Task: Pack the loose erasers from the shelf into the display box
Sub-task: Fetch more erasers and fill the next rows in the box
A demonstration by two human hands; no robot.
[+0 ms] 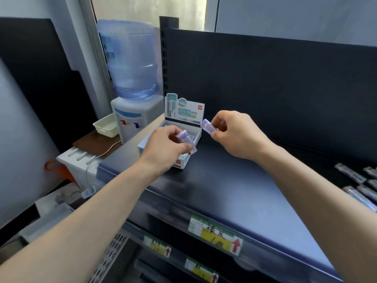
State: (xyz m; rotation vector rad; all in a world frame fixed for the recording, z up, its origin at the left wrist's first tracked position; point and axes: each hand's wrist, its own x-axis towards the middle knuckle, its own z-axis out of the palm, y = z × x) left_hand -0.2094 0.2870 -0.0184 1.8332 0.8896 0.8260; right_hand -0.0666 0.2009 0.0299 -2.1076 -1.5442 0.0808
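Observation:
A white and teal display box (195, 136) stands open at the back left of the dark shelf (214, 180), its printed back card upright. My left hand (165, 150) is over the box's front and grips a purple wrapped eraser (184, 138). To the right of the box, my right hand (234, 133) holds a second purple eraser (207, 126) just above the box's right rim. Several loose wrapped erasers (359, 186) lie on the shelf at the far right edge of the view.
A water dispenser (132, 94) with a blue bottle stands left of the shelf, beside a small cream basket (106, 127). The shelf's dark back panel (265, 82) rises behind the box. Price labels (216, 235) run along the shelf's front edge, with lower shelves beneath.

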